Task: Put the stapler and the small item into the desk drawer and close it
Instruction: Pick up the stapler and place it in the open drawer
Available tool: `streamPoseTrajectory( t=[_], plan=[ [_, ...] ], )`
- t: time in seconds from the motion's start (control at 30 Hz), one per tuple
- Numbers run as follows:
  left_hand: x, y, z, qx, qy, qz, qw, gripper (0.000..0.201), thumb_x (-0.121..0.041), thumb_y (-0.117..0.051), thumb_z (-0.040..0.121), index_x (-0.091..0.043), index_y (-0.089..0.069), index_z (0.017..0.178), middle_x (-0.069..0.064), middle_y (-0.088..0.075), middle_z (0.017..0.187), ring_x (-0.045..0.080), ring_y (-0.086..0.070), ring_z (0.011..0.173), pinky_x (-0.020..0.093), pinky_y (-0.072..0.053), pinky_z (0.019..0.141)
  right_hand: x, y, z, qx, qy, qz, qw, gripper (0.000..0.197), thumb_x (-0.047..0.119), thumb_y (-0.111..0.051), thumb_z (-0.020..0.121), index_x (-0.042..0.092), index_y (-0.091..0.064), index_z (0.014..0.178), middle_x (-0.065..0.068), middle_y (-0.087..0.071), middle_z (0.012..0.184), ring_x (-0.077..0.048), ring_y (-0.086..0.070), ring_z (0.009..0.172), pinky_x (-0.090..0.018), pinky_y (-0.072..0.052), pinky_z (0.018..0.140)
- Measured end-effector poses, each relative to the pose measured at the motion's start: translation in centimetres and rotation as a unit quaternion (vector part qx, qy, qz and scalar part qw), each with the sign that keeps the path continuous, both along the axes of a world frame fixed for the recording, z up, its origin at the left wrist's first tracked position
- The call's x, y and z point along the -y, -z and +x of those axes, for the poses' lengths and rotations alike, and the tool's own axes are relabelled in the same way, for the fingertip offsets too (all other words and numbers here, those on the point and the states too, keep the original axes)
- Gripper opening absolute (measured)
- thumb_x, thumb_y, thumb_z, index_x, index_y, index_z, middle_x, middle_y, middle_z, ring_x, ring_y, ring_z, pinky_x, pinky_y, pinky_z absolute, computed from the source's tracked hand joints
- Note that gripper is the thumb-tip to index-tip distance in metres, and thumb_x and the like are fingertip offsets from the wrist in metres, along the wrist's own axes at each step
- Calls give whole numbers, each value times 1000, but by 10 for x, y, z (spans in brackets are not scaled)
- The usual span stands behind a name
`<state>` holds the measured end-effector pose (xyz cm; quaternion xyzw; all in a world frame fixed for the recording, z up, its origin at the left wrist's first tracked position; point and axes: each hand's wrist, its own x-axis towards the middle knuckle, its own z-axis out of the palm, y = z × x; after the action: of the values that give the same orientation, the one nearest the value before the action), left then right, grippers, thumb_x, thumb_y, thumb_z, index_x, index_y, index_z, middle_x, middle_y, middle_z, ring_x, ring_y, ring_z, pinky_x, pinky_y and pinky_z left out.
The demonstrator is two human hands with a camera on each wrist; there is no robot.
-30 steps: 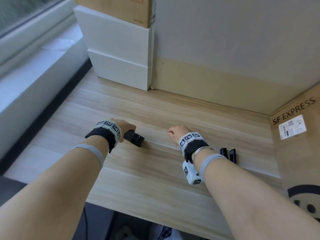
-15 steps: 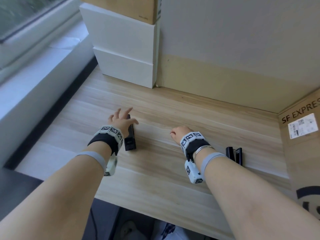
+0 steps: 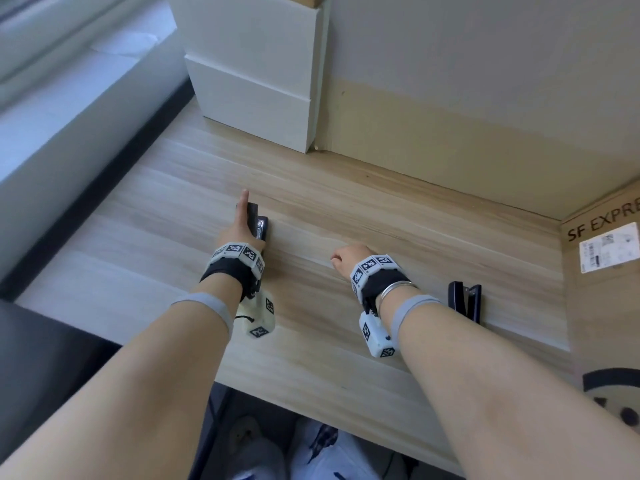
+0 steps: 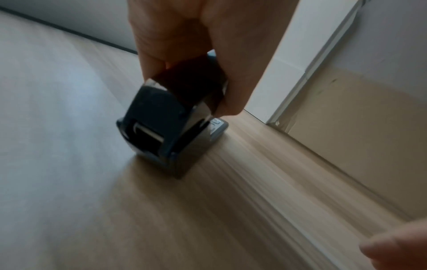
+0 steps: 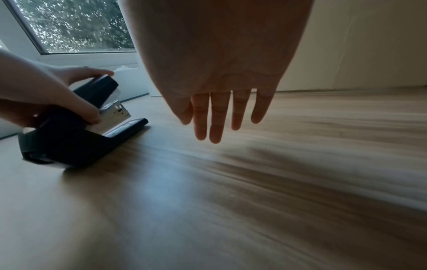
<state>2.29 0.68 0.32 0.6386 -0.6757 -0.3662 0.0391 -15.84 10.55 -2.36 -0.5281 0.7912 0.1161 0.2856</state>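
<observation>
A black stapler [image 3: 259,226] stands on the wooden desk [image 3: 381,209], left of centre, its nose pointing away from me. My left hand [image 3: 238,225] grips its top arm between thumb and fingers [image 4: 233,76], with the index finger stretched along the top. In the right wrist view the stapler [image 5: 76,140] shows its top arm raised off the base. My right hand [image 3: 346,259] hovers mid-desk, its straight fingers [image 5: 219,117] hanging down and holding nothing. A smaller black stapler-like item [image 3: 464,301] lies on the desk behind my right wrist. No drawer is in view.
Stacked white boxes [image 3: 256,74] stand at the back left against the wall. A cardboard box marked SF EXPRESS [image 3: 602,306] bounds the desk on the right. A window sill [image 3: 69,98] runs along the left. The desk's front edge [image 3: 311,407] is near me.
A second ago my left hand held the stapler pointing right. It turned it to point away and now grips its top arm. The right hand has barely moved.
</observation>
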Motion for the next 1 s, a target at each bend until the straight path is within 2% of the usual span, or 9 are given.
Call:
streamPoseTrajectory(
  t=[0.17, 0.27, 0.3, 0.43, 0.57, 0.7, 0.83, 0.93, 1.0],
  plan=[
    [-1, -15, 31, -17, -12, -40, 999, 100, -5, -57, 80, -47, 4, 147, 12, -57, 91, 38, -63, 83, 33, -44, 71, 9, -6, 22, -4, -15, 5, 1000, 39, 22, -34, 99, 12, -63, 122, -10, -65, 127, -30, -58, 118, -37, -46, 101],
    [-1, -32, 60, -11, -14, -50, 999, 105, -5, -62, 79, -45, 7, 148, 17, -61, 121, 39, -63, 91, 37, -47, 76, 18, -10, 48, 2, -34, -2, 999, 40, 22, -32, 98, 14, -63, 123, -10, -66, 124, -31, -59, 116, -37, -48, 98],
    [-1, -38, 71, -9, -16, -53, 998, 106, -6, -63, 79, -45, 8, 148, 16, -60, 126, 39, -63, 94, 38, -49, 78, 20, -11, 59, 2, -38, -5, 999, 40, 23, -32, 98, 14, -62, 124, -11, -66, 125, -31, -58, 116, -38, -48, 99],
    [-7, -51, 119, 0, -38, -58, 998, 109, -8, -66, 77, -45, 7, 148, 17, -61, 122, 37, -63, 87, 36, -49, 74, 24, -9, 100, -6, -45, -15, 999, 40, 21, -35, 99, 17, -54, 133, -7, -56, 138, -30, -47, 130, -43, -41, 107],
    [-27, -51, 174, -16, -86, -66, 994, 108, -8, -68, 75, -44, 2, 148, 12, -56, 133, 39, -62, 106, 34, -46, 79, 26, -4, 145, -20, -59, -52, 997, 42, 21, -37, 98, 19, -49, 138, -6, -47, 145, -29, -40, 136, -42, -35, 110],
    [-51, -34, 240, -27, -135, -59, 989, 105, -9, -67, 73, -46, -4, 148, 9, -58, 130, 37, -61, 107, 30, -44, 80, 37, 5, 196, -11, -66, -49, 997, 43, 20, -41, 97, 16, -46, 140, -9, -45, 145, -31, -39, 136, -42, -32, 110],
    [-69, -19, 290, -59, -209, -55, 975, 92, -15, -69, 71, -45, -21, 143, 11, -63, 122, 34, -61, 109, 30, -45, 91, 38, 22, 226, -21, -48, -101, 993, 43, 19, -43, 95, 16, -45, 138, -9, -47, 143, -29, -40, 134, -39, -30, 111],
    [-83, -2, 330, -49, -232, -55, 970, 83, -17, -69, 71, -41, -29, 138, 8, -65, 110, 34, -63, 108, 31, -47, 93, 35, 38, 260, -4, -25, -137, 990, 51, 17, -44, 93, 17, -38, 143, -6, -32, 155, -27, -26, 144, -40, -20, 118],
    [-95, 16, 349, -37, -241, -45, 969, 79, -15, -68, 71, -40, -31, 137, 4, -61, 99, 33, -64, 105, 30, -47, 90, 33, 45, 279, -1, 1, -144, 990, 56, 22, -44, 94, 20, -30, 148, -5, -17, 161, -27, -13, 149, -44, -12, 120]
  ],
)
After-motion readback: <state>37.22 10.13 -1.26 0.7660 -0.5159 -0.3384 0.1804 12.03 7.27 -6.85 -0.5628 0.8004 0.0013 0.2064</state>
